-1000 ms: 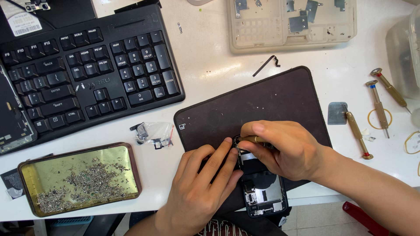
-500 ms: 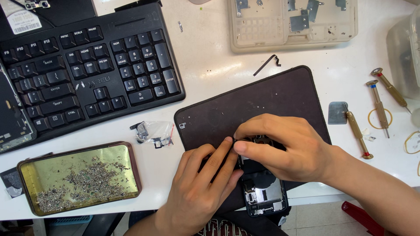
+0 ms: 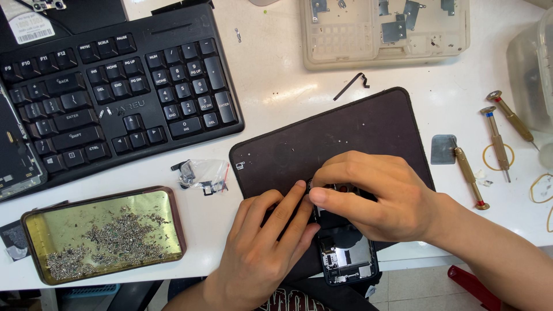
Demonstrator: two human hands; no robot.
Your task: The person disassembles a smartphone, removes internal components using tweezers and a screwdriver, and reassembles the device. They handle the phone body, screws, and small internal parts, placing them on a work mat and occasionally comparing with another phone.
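Note:
An opened black phone (image 3: 345,253) with its back off lies on a dark work mat (image 3: 340,132) at the table's front edge. My left hand (image 3: 259,253) rests on the phone's left side, fingers stretched along its edge. My right hand (image 3: 374,196) covers the phone's upper part, thumb and fingers pinched together at its top left corner against my left fingertips. Whatever the fingers pinch is hidden. Only the phone's lower end with its inner parts shows.
A black keyboard (image 3: 109,92) sits at the back left. A shallow tin (image 3: 103,233) full of tiny screws lies front left, a small plastic bag of parts (image 3: 201,173) beside the mat. Three brass screwdrivers (image 3: 469,173) lie right; a clear parts tray (image 3: 386,29) stands behind.
My right hand has slid left over the phone's top, and its thumb now meets my left fingertips at the corner. The left hand barely moved.

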